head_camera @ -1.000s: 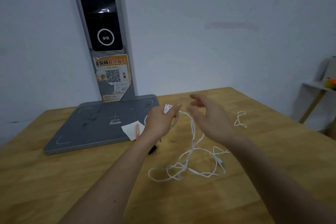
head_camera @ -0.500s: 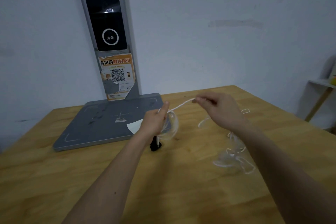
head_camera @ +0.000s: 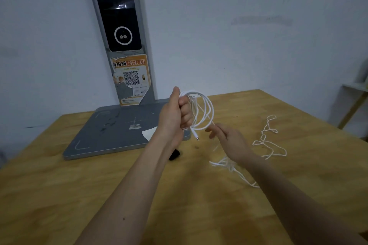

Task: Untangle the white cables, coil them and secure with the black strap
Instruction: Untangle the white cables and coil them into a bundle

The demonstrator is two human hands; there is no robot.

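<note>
**Left hand holds coiled white cable above counter; right hand loose beside it**

Left hand (head_camera: 175,113): raised above the counter (head_camera: 99,195), fingers curled tight round a bundle of white cable (head_camera: 205,111), thumb up along the top. The cable hangs from the fist in several round loops on the hand's right side. 1 free end with a small metal plug (head_camera: 196,135) dangles just below the loops, off the counter.

Right hand (head_camera: 229,139): lower than the left hand and to its right, palm down, fingers relaxed and slightly spread, gripping nothing. Its fingertips (head_camera: 211,128) sit just beside the bottom of the loops; contact with the cable cannot be told.

Second white cable (head_camera: 229,165): loose, blurred tangle on the counter beneath the right wrist, trailing off towards the person along the right forearm.

White cord (head_camera: 268,141): thin, kinked, lying flat on the counter to the right of the right hand, apart from it.

Black strap (head_camera: 174,154): small dark item on the counter below the left wrist, partly hidden by the left forearm.

Behind the left hand: grey base plate (head_camera: 111,131) with an upright grey column (head_camera: 119,32) carrying a dark screen and an orange QR label (head_camera: 131,77). A white paper scrap (head_camera: 149,134) lies at the plate's near edge, just left of the left wrist.
</note>
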